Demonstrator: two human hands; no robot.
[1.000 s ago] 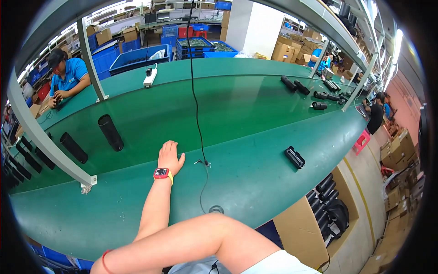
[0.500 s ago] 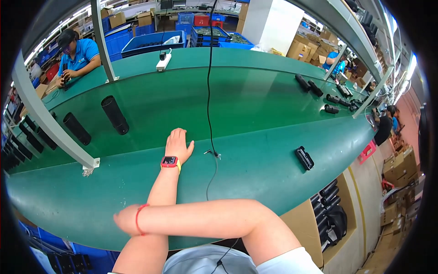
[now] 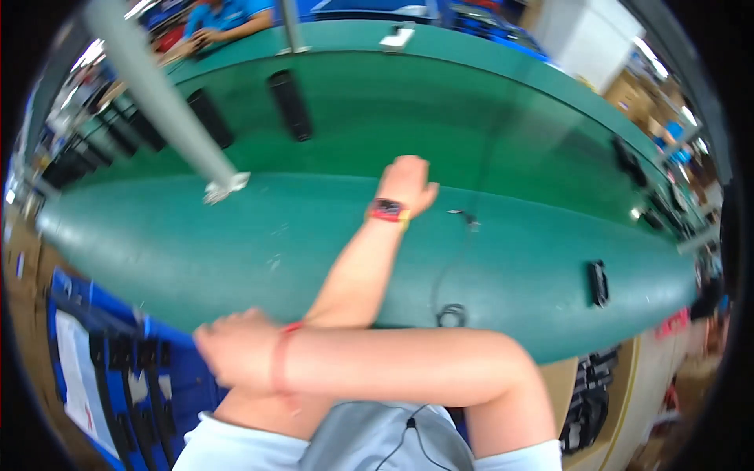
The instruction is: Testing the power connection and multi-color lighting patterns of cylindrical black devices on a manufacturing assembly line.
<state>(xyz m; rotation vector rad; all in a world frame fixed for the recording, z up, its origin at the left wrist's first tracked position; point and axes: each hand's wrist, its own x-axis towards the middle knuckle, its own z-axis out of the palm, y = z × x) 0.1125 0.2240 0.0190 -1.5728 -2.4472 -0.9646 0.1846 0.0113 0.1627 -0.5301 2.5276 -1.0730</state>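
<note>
No readable text, red wristwatch [image 3: 386,209] with blurred screen, brown carton [image 3: 631,96] with illegible marking

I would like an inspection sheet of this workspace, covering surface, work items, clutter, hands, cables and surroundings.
Surface: green bench, with pale marks on its left half.
Work items: black tubes on the darker green strip; black oblong part on the bench, right.
Clutter: loose black parts, far right, blurred.
Hands: left hand palm down, nothing seen held; right hand blurred, hold unclear, its forearm crossing the left arm.
Cables: thin cable, partly coiled on the bench.
Surroundings: co-worker across the bench; carton, lower right.
</note>
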